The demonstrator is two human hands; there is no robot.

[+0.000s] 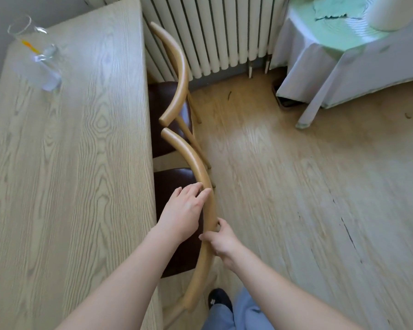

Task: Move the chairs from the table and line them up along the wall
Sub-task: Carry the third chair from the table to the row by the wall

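We find the near chair (202, 177) tucked against the long edge of the wooden surface (69, 163), its curved backrest rail running from just past the second chair down toward the bottom of the view. Our right hand (224, 241) is wrapped around that rail from the outer side, thumb on the inner face and fingers (218, 225) curled behind it, where we mostly lose sight of them. Our left hand (184, 210) lies flat and open along the rail's inner face, fingers (200, 191) extended and touching the wood without closing on it. Only a strip of the dark brown seat shows; the rest is under the surface, and our arms cover part of it. The legs are largely hidden.

The far chair (179, 75) stands just beyond, the ends of the two rails nearly meeting, its seat likewise mostly under the surface. Behind it is a white radiator (212, 36). An empty drinking glass (34, 48) lies on its side near the surface's far corner, blurred. At upper right, a table under a white cloth (332, 63) is cut off by the frame. A dark shoe (218, 301) and pale blue trouser leg show on the wooden floor (296, 186).
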